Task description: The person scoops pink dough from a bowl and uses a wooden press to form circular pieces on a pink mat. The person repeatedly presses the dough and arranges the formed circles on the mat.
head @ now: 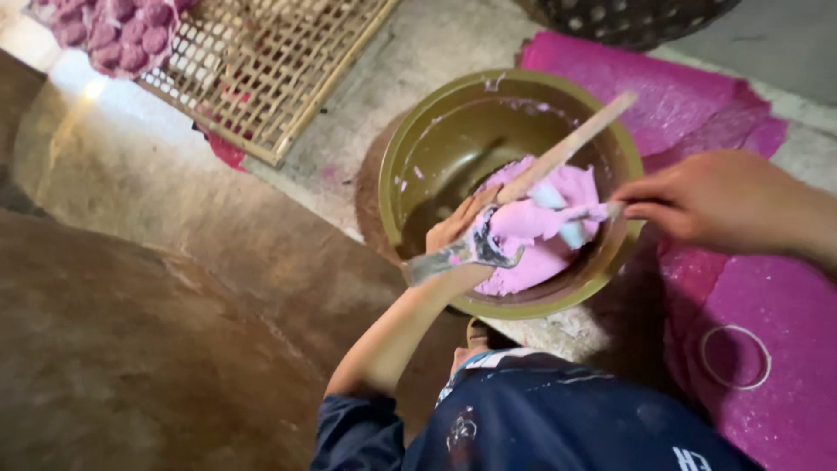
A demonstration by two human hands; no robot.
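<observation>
Centre frame, the left hand (458, 228) grips a scraper (466, 253) and the right hand (724, 201) pinches a smaller tool's end, working soft, sticky-looking pink dough (545, 228) in a green bowl (418, 148).

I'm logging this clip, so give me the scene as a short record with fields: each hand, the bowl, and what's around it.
left hand: left hand in the bowl, against the pink dough
right hand: right hand at the bowl's rim, gripping a smeared tool
bowl: olive-green bowl holding pink dough and a wooden stick
scraper: metal scraper lies across the left wrist
surroundings: bamboo rack, pink sheet with a white ring
</observation>
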